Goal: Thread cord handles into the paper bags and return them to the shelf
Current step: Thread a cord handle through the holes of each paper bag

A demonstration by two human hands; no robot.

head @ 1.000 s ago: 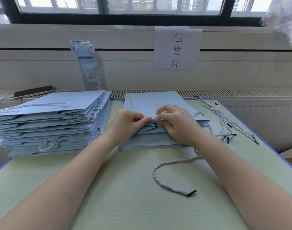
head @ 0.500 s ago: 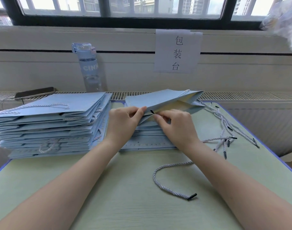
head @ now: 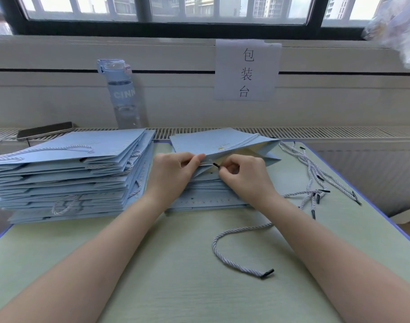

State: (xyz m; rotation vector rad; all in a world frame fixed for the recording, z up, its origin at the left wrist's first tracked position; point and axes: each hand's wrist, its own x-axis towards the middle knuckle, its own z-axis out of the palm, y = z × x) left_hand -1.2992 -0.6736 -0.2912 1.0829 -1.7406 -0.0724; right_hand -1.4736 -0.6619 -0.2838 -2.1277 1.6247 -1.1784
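A light blue paper bag lies on top of the middle stack of flat bags, its mouth lifted open so the cream inside shows. My left hand pinches the bag's near rim. My right hand pinches the black tip of a white twisted cord right at that rim. The rest of the cord trails under my right wrist and loops on the table, ending in a second black tip.
A taller stack of bags with cord handles fills the left side. Several loose cords lie at the right. A water bottle and a phone stand on the sill behind. The pale green table extends toward me.
The top bag, lying flat a second ago, has been lifted open at its near rim. My right hand has drawn back a little and now holds the cord tip at the rim.
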